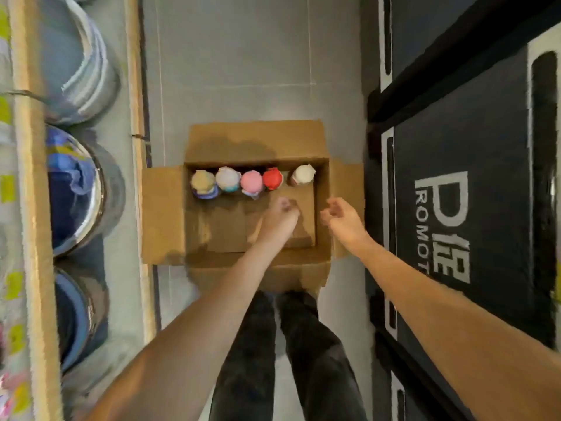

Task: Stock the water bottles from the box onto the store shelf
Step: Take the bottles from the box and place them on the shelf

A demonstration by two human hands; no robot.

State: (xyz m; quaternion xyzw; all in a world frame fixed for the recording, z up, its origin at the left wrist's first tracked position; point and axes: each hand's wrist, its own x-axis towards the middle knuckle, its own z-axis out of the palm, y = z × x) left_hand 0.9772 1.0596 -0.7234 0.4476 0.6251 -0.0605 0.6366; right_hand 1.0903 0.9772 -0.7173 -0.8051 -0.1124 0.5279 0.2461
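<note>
Cardboard box holds five unshelved water bottles along its far wall; left hand and right hand hover, fingers loosely curled, empty.

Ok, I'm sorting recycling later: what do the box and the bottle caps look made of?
Box: matte brown cardboard, judging by its folded-out flaps. Bottle caps: probably smooth plastic, given their solid colours, though blur leaves it open.
</note>
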